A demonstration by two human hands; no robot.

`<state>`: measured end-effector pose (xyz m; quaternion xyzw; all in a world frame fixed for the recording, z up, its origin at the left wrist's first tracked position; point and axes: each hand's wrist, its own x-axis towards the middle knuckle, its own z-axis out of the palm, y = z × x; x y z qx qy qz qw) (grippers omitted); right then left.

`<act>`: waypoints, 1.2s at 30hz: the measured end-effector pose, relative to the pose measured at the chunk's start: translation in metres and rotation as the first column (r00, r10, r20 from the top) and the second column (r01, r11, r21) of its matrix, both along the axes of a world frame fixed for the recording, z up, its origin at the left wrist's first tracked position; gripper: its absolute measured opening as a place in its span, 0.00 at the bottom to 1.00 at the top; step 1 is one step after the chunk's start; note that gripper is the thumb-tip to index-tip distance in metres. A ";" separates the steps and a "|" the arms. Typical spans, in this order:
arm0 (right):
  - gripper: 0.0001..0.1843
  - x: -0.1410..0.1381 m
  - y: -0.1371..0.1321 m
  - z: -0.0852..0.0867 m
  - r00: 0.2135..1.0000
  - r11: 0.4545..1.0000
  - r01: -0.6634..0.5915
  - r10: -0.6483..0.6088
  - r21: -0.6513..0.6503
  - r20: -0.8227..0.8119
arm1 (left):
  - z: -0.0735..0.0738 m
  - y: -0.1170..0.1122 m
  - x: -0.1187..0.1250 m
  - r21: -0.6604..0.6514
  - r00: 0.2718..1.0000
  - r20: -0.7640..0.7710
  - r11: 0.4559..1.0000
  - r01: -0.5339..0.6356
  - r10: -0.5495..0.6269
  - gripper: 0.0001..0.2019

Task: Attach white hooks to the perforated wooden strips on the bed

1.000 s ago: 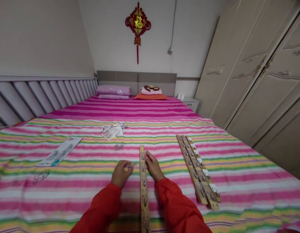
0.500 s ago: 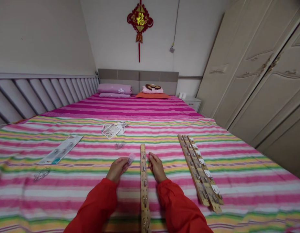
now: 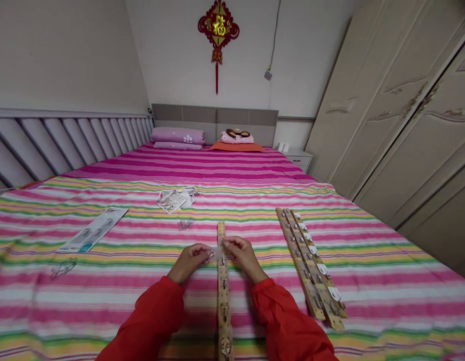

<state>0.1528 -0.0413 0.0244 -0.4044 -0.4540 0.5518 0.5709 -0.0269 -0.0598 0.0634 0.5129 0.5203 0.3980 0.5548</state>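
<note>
My left hand (image 3: 188, 260) pinches a small clear adhesive hook (image 3: 216, 254) with a bit of metal on it, held over the left edge of a narrow wooden strip (image 3: 221, 229). The strip lies lengthwise before me, with several metal hooks along it. On the strip's right side, near its far end, my right hand (image 3: 244, 254) is closed at the fingertips by the clear piece. What those fingertips grip is too small to make out.
On the right lie more wooden strips (image 3: 303, 260) carrying metal and white hooks. To the left are a packaged hook card (image 3: 95, 230) and a wire tangle (image 3: 63, 268). Loose packets (image 3: 176, 199) and a small clear piece (image 3: 185, 224) lie farther up the striped bed cover (image 3: 150, 276).
My left hand has moved right, bringing the clear hook over the wooden strip. My right hand has shifted slightly left, so its fingertips now reach above the strip.
</note>
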 end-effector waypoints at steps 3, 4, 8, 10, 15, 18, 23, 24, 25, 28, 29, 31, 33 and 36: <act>0.13 0.000 0.000 0.008 0.991 0.993 -0.098 0.091 0.073 0.097 | 0.003 0.001 0.004 0.008 0.998 -0.002 0.998 0.062 -0.062 0.17; 0.12 0.001 -0.001 0.009 0.986 0.989 -0.127 0.118 0.074 0.115 | 0.003 0.001 0.004 0.002 0.998 0.003 0.998 0.067 -0.067 0.17; 0.16 0.004 -0.004 0.008 0.982 0.984 -0.178 0.178 0.002 0.059 | 0.001 -0.001 0.005 -0.059 0.999 0.024 0.997 0.041 -0.039 0.16; 0.19 0.004 -0.006 0.008 0.989 0.988 -0.151 0.151 -0.040 -0.010 | -0.001 -0.002 0.007 -0.123 0.996 0.085 0.992 -0.020 0.031 0.17; 0.15 -0.001 -0.013 0.009 0.990 0.985 -0.115 0.102 -0.128 -0.101 | -0.003 -0.005 0.020 -0.241 0.925 0.290 0.954 -0.179 0.247 0.19; 0.16 -0.005 -0.012 0.010 0.985 0.982 -0.116 0.094 -0.151 -0.145 | -0.004 -0.004 0.027 -0.221 0.922 0.300 0.958 -0.185 0.247 0.20; 0.17 -0.006 0.002 0.011 0.985 0.984 -0.071 0.044 -0.166 -0.164 | -0.007 0.013 0.032 0.003 0.969 0.161 0.981 -0.191 0.189 0.19; 0.16 -0.005 0.006 0.012 0.986 0.986 -0.058 0.033 -0.157 -0.161 | -0.007 0.019 0.032 0.069 0.976 0.126 0.980 -0.187 0.177 0.18; 0.15 -0.004 0.011 0.013 0.988 0.989 -0.044 0.021 -0.144 -0.156 | -0.007 0.026 0.032 0.127 0.981 0.096 0.976 -0.179 0.167 0.18; 0.13 -0.002 0.028 0.017 0.991 0.992 0.006 -0.021 -0.122 -0.128 | -0.005 0.048 0.034 0.189 0.989 0.067 0.972 -0.142 0.131 0.17; 0.12 -0.002 0.034 0.018 0.992 0.992 0.031 -0.045 -0.126 -0.116 | -0.004 0.055 0.035 0.184 0.989 0.083 0.974 -0.136 0.122 0.16; 0.10 -0.003 0.047 0.019 0.990 0.987 0.095 -0.108 -0.133 -0.095 | -0.006 0.067 0.037 0.174 0.987 0.115 0.976 -0.133 0.114 0.15; 0.08 -0.004 0.059 0.018 0.984 0.981 0.147 -0.158 -0.128 -0.080 | -0.010 0.077 0.039 0.189 0.986 0.114 0.971 -0.145 0.125 0.13; 0.06 -0.006 0.073 0.013 0.981 0.978 0.170 -0.179 -0.119 -0.070 | -0.019 0.087 0.041 0.216 0.988 0.050 0.964 -0.156 0.149 0.11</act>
